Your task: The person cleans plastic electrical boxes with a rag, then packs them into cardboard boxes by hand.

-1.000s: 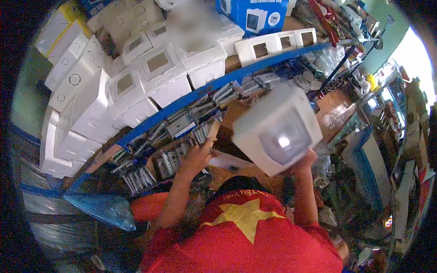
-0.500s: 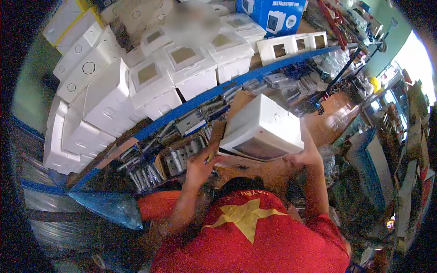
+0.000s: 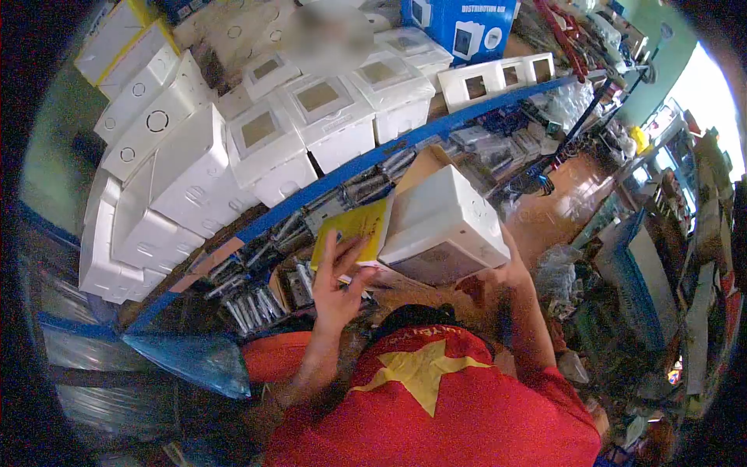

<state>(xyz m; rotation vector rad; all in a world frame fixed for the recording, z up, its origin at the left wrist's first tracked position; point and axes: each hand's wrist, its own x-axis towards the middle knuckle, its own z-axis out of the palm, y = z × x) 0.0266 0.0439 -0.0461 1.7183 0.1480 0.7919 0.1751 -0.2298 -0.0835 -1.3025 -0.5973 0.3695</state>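
In front of my chest a white plastic distribution box is tilted, with its dark window face turned down toward me. An open cardboard carton surrounds its far and left sides, with a brown flap up and a yellow printed flap spread to the left. My left hand is open, its fingers stretched out against the yellow flap. At the box's lower right corner, my right hand grips the box; some of its fingers are hidden behind it.
Several white distribution boxes stand on a blue-edged shelf. A blue printed carton is at the back. Below lie small metal parts. A blue plastic bag hangs at left; flat boards lean at right.
The left flap has swung outward, so its yellow face now shows. My left hand has gone from gripping the carton's edge to spread fingers. The box has shifted slightly left and turned.
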